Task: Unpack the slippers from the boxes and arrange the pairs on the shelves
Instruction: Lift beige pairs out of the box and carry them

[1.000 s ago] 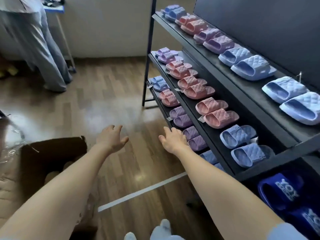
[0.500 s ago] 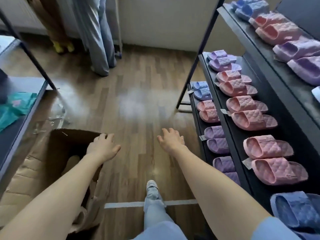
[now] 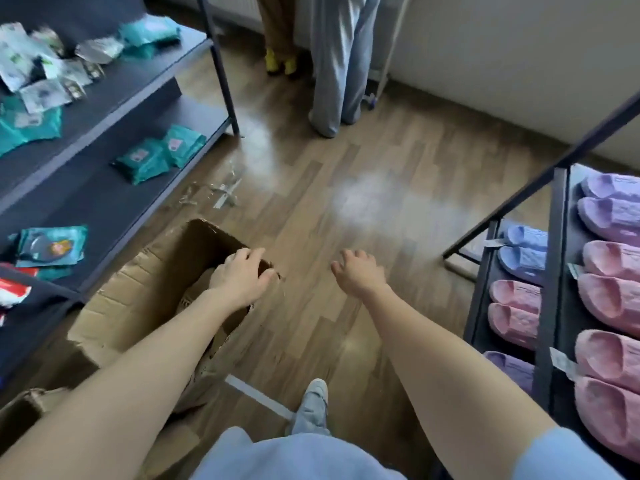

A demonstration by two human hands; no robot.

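An open cardboard box (image 3: 138, 299) stands on the floor at lower left. My left hand (image 3: 239, 275) hovers over its open top with loosely bent fingers, holding nothing. My right hand (image 3: 358, 273) hangs over the bare floor to the right of the box, fingers relaxed and empty. On the right, the dark slipper shelf (image 3: 557, 271) carries pairs of pink slippers (image 3: 613, 299), purple slippers (image 3: 609, 206) and blue slippers (image 3: 523, 251). What lies inside the box is mostly hidden by my left arm.
A second dark rack (image 3: 114, 98) at left holds teal packets and other packaged goods. A person (image 3: 339, 60) in grey trousers stands at the far wall. Scraps of tape (image 3: 225, 195) lie on the wooden floor. My foot (image 3: 311, 407) is on a strip of floor tape.
My view has swung left, away from the slipper shelf and toward the box. My left hand has moved over the box opening; the right hand stays out over the floor.
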